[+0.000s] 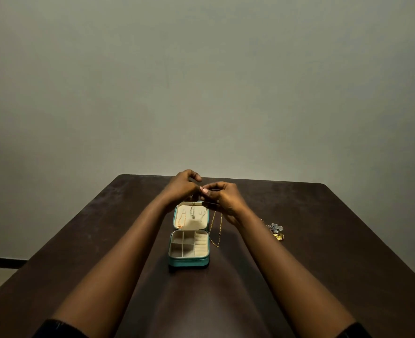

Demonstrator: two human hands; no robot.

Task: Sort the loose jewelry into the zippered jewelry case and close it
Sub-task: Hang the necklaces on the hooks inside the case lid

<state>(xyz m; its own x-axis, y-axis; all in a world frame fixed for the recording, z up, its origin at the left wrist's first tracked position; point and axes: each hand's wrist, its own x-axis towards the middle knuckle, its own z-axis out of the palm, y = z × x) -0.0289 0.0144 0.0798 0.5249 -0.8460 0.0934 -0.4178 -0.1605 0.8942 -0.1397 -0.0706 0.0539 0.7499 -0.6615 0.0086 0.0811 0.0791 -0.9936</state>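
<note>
At table centre we note the jewelry case (189,262), teal outside, cream-lined, zip undone and standing open on the dark brown table (323,252). Its lid (191,225) leans back, away from us. Inside the lid hang three fine pieces: an orange-gold chain (180,222) on the left, a silver pendant (193,215) in the middle, and a third piece on the right too thin to name. The base (177,251) is divided into small square compartments on the left and ribbed ring rolls (201,243) on the right, and cream lining shows throughout.

Both forearms reach straight out, one on each side of the case. The left hand (183,187) and right hand (223,196) meet just above the lid's far edge, fingers curled, fingertips touching each other. The right hand pinches a gold chain (221,225), which drops in two strands just beside the case's right wall, its lower end lying on the table. Whether the left hand's pinch also grips that chain we cannot tell, as the contact is too small.

Further right, apart from the case, lie a silver flower cluster (274,227) and a yellow-gold piece (278,237), touching or nearly so. Dark sleeves (55,329) show at the bottom edge.
</note>
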